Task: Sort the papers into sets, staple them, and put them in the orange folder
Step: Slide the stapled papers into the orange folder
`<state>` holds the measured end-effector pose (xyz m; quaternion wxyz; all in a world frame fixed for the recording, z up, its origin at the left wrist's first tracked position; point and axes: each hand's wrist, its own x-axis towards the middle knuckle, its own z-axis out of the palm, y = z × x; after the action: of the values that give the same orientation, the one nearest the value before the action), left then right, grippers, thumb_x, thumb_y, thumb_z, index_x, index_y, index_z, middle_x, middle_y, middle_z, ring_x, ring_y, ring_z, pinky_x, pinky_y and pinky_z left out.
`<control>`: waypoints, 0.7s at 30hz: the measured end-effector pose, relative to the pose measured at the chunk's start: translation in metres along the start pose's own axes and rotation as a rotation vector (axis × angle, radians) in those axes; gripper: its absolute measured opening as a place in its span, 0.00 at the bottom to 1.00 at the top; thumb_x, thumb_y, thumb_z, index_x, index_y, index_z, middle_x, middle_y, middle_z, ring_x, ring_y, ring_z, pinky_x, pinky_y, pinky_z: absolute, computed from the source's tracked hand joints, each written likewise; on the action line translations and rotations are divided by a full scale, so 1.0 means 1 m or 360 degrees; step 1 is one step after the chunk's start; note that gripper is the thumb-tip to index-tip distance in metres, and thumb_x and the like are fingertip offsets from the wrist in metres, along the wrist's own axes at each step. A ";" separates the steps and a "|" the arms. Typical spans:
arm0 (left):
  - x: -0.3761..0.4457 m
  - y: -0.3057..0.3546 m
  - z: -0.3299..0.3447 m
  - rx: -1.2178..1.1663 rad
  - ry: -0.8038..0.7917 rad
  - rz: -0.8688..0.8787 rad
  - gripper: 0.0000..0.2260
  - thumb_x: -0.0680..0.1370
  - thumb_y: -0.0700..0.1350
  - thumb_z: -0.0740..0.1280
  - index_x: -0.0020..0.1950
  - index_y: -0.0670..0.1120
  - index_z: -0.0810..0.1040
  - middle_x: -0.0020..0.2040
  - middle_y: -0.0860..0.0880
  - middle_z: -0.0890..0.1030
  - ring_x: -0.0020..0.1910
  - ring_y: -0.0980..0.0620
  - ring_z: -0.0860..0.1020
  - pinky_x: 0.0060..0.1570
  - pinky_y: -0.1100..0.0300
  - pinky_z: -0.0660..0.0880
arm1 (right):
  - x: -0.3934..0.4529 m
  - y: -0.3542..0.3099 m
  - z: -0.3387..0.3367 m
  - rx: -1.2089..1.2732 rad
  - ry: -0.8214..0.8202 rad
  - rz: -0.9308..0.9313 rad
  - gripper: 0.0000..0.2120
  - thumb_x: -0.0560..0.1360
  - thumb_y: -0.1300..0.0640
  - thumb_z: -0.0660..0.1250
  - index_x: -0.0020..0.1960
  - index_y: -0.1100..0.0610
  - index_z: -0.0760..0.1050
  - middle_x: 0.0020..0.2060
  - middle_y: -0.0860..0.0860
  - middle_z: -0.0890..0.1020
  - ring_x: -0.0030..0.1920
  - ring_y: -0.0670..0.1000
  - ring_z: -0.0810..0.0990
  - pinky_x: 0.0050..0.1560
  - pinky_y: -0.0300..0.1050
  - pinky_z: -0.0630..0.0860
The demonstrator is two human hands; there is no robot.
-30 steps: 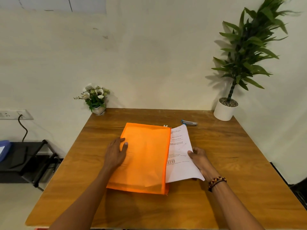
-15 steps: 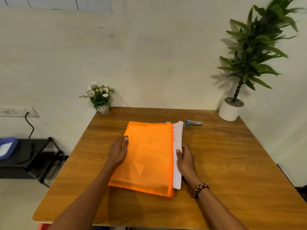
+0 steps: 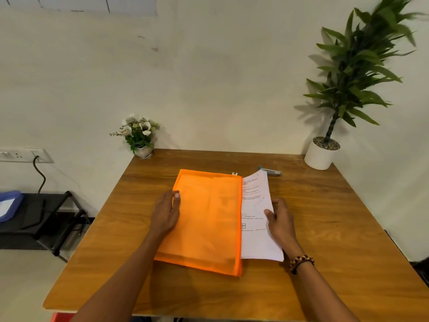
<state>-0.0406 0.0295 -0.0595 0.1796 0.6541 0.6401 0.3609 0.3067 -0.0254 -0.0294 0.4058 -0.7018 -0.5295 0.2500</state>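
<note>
Head cam: left hand (image 3: 166, 213) flat, fingers spread, on orange folder (image 3: 206, 219); right hand (image 3: 279, 220) pinches papers (image 3: 256, 217) sticking out beside it; stapler (image 3: 270, 172) beyond on bench (image 3: 325, 228).

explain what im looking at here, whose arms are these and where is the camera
There is no machine: these are a person's two bare arms, filmed by one wide-angle camera worn on their head, looking forward and down. On the wooden table lies an orange folder. The left hand rests flat on its left edge. The right hand holds white printed papers that stick out of the folder's right side. At the far edge lie a stapler, a small flower pot and a tall potted plant.
</note>
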 end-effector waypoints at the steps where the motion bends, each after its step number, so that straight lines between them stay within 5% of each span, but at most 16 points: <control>1: 0.000 0.000 0.000 0.0003 0.0006 0.0001 0.25 0.85 0.59 0.50 0.69 0.45 0.74 0.67 0.43 0.77 0.65 0.43 0.75 0.62 0.45 0.73 | 0.001 0.004 -0.002 0.0045 0.0018 0.0017 0.13 0.81 0.61 0.66 0.64 0.57 0.69 0.57 0.50 0.80 0.53 0.50 0.81 0.41 0.41 0.79; 3: 0.000 -0.001 0.000 0.0000 0.0024 0.0022 0.28 0.83 0.62 0.48 0.69 0.45 0.74 0.66 0.44 0.78 0.64 0.44 0.76 0.61 0.44 0.74 | 0.000 0.012 -0.004 0.0130 0.0075 0.0060 0.12 0.81 0.62 0.66 0.63 0.55 0.69 0.56 0.51 0.81 0.54 0.53 0.83 0.45 0.48 0.82; 9: 0.000 0.001 0.000 0.0030 0.0016 0.0015 0.31 0.81 0.65 0.46 0.69 0.46 0.74 0.67 0.44 0.77 0.64 0.44 0.75 0.61 0.40 0.74 | -0.025 0.020 -0.006 0.0270 0.0267 0.0103 0.11 0.81 0.63 0.66 0.60 0.55 0.69 0.55 0.53 0.82 0.52 0.52 0.83 0.41 0.43 0.80; 14: 0.001 -0.001 0.001 0.0056 0.0013 -0.0004 0.31 0.81 0.65 0.45 0.69 0.46 0.74 0.67 0.44 0.77 0.65 0.44 0.74 0.62 0.41 0.74 | -0.059 0.007 0.001 0.0299 0.0481 0.0097 0.09 0.82 0.64 0.64 0.60 0.58 0.69 0.50 0.51 0.81 0.44 0.41 0.80 0.33 0.33 0.74; 17: 0.002 -0.002 0.002 0.0072 0.0006 -0.0028 0.32 0.81 0.65 0.45 0.69 0.46 0.74 0.67 0.44 0.77 0.65 0.44 0.74 0.62 0.41 0.74 | -0.073 0.004 0.010 0.0320 0.0579 0.0150 0.09 0.82 0.63 0.64 0.58 0.55 0.68 0.49 0.53 0.83 0.42 0.47 0.81 0.33 0.36 0.73; 21: 0.002 -0.002 0.003 0.0079 -0.0004 -0.0018 0.32 0.81 0.66 0.45 0.69 0.46 0.74 0.67 0.44 0.77 0.66 0.44 0.74 0.62 0.40 0.74 | -0.079 0.001 0.015 0.0334 0.0557 0.0203 0.09 0.82 0.64 0.64 0.59 0.57 0.67 0.50 0.53 0.82 0.43 0.42 0.80 0.33 0.36 0.74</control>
<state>-0.0402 0.0323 -0.0623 0.1661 0.6552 0.6522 0.3433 0.2706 -0.0951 -0.0450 0.5457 -0.7205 -0.3765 0.2033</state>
